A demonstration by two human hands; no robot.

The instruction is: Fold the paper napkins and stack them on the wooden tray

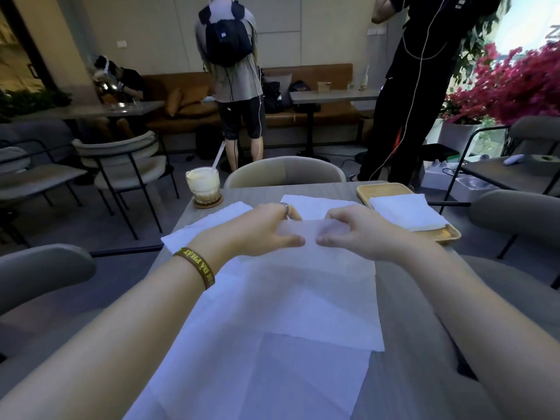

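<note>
Café table [333, 189], pinched napkin [303, 292] edge blurred

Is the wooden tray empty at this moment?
No, a folded white napkin already lies on the wooden tray, covering much of its surface.

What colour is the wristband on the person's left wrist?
The wristband is dark brown with yellow lettering, shown best in the head view.

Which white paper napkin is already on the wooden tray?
The folded white paper napkin at far right, lying on the light wooden tray. The others lie on the grey table; the left hand and right hand pinch the middle napkin.
</note>
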